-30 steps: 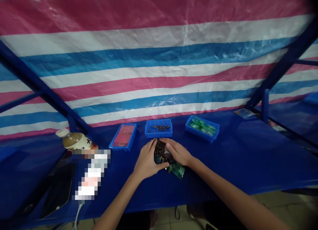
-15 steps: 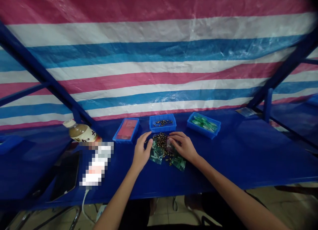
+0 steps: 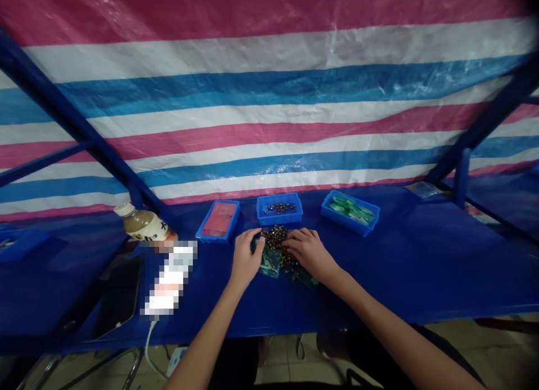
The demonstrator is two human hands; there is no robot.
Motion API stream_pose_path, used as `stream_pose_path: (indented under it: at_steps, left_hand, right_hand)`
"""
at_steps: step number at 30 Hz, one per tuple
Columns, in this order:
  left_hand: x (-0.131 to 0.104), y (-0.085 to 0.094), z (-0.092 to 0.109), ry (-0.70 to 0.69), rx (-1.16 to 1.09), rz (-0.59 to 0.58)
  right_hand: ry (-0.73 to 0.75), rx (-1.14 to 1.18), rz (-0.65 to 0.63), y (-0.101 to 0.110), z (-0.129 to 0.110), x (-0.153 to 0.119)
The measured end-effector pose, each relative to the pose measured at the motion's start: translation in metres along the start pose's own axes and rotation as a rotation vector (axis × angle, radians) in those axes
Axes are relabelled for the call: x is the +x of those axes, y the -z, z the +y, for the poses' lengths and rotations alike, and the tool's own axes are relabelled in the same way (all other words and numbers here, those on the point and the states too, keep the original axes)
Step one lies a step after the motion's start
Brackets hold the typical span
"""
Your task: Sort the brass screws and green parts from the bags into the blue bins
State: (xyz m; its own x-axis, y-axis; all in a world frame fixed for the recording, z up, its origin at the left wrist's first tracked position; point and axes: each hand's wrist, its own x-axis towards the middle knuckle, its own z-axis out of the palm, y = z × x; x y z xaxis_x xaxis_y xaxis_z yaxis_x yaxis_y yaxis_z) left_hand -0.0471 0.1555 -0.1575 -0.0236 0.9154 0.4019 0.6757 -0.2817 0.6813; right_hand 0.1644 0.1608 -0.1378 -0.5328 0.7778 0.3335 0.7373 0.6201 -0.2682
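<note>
Both the left hand [image 3: 245, 259] and right hand [image 3: 306, 251] rest loosely spread, grasping nothing, on an unsorted pile of small metal parts [image 3: 275, 238] and green packets [image 3: 269, 262], while the trays [image 3: 279, 210] just beyond them hold little.

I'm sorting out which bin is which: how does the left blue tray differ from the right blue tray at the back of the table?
The left blue tray holds flat pink-red material, while the right blue tray holds green pieces. The left blue tray sits behind the left hand; the right blue tray lies farther from the right hand, off to its right. Both are shallow, rectangular blue plastic trays on the blue table.
</note>
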Motion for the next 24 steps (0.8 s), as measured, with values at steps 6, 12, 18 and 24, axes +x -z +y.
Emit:
stream_pose_path:
  at_steps: [6,12,18,24]
  left_hand:
    - [0.0,-0.002,0.001,-0.025,0.083,0.022]
    - [0.002,-0.001,0.005,-0.062,0.109,0.047]
    - [0.029,0.002,0.002,-0.273,0.249,0.057]
    - [0.053,-0.001,-0.013,-0.362,0.112,0.112]
  right_hand:
    - [-0.018,-0.013,0.021,-0.005,-0.003,-0.001]
    - [-0.082,0.116,0.221,0.015,0.014,0.024]
    - [-0.118,0.096,0.41,0.016,0.056,0.054]
    - [0.018,0.203,0.435,0.003,0.062,0.035]
